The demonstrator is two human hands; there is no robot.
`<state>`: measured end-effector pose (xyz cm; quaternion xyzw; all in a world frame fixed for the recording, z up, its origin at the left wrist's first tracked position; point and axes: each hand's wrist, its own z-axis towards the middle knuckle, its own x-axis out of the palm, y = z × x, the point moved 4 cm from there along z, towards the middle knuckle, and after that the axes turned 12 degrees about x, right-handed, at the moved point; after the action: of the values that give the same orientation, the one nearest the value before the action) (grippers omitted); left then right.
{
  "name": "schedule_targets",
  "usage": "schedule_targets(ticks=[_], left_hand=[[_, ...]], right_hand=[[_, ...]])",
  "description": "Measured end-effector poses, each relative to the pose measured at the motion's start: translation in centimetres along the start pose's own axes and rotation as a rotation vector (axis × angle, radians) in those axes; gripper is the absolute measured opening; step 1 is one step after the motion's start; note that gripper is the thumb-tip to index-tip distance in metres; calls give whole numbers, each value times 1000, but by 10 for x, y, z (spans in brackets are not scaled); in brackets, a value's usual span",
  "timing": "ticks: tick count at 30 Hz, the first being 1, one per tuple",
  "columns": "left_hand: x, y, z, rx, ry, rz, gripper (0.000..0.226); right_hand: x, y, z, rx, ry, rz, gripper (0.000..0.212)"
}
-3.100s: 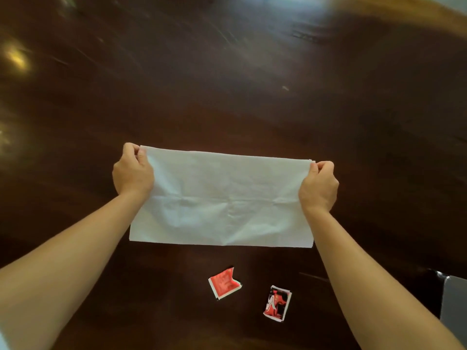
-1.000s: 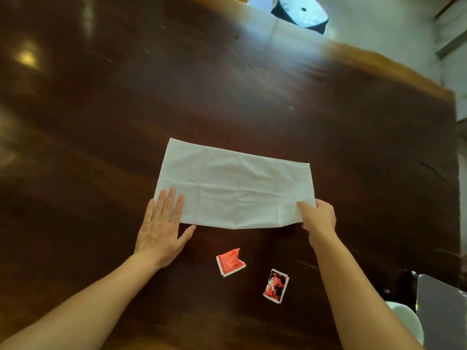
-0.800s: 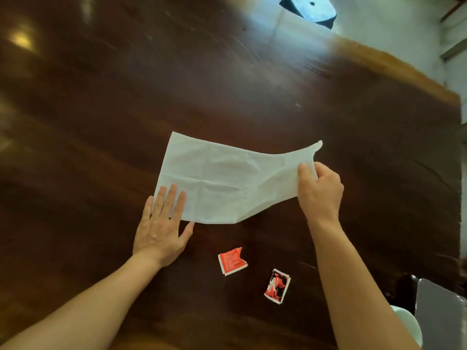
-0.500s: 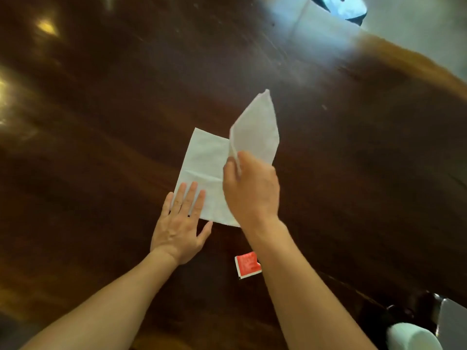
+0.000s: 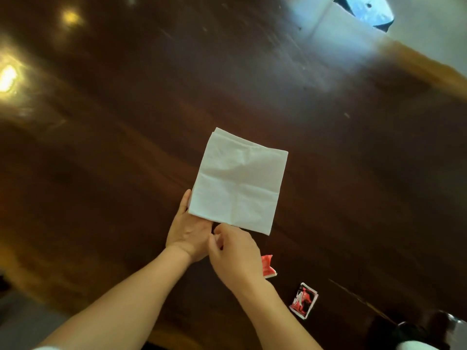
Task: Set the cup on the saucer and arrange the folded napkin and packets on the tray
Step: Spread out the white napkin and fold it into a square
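Observation:
The white napkin (image 5: 240, 183) lies folded into a square on the dark wooden table (image 5: 126, 147). My left hand (image 5: 188, 232) rests flat at its near-left corner, with the fingers hidden under the top layer. My right hand (image 5: 235, 256) is beside it, thumb and fingers pinched at the napkin's near edge. A red packet (image 5: 268, 267) lies just right of my right wrist, partly hidden by it. A red-and-black packet (image 5: 304, 300) lies further right. Cup, saucer and tray are not clearly in view.
A white rounded object (image 5: 414, 346) and a grey edge (image 5: 461, 328) show at the bottom right corner, with dark shapes around them. The table's far edge (image 5: 429, 69) runs along the upper right. Lamp glare marks the left side.
My right hand has carried the napkin's right half over onto the left half, making a square, and has come down to the near edge. My left hand's fingers are now covered by the fold.

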<state>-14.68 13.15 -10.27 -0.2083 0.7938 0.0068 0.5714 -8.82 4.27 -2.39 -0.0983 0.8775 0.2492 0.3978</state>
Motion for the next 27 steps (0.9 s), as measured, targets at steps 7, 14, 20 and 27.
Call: schedule_targets(ticks=[7,14,20,27], left_hand=[[-33,1,-7,-163,-433,-684,84],[-58,11,-11,-666,-673,-1163,17],[-40,30,-20,-584,-517,-1197,22],[-50,39,-26,-461,-530,-613,44]], right_hand=[[-24,-26,-13,76,-56,219,16],[-19,-41,-17,167,-46,274,7],[-18,-65,-22,219,-64,286,7],[-18,-72,-15,228,-85,284,11]])
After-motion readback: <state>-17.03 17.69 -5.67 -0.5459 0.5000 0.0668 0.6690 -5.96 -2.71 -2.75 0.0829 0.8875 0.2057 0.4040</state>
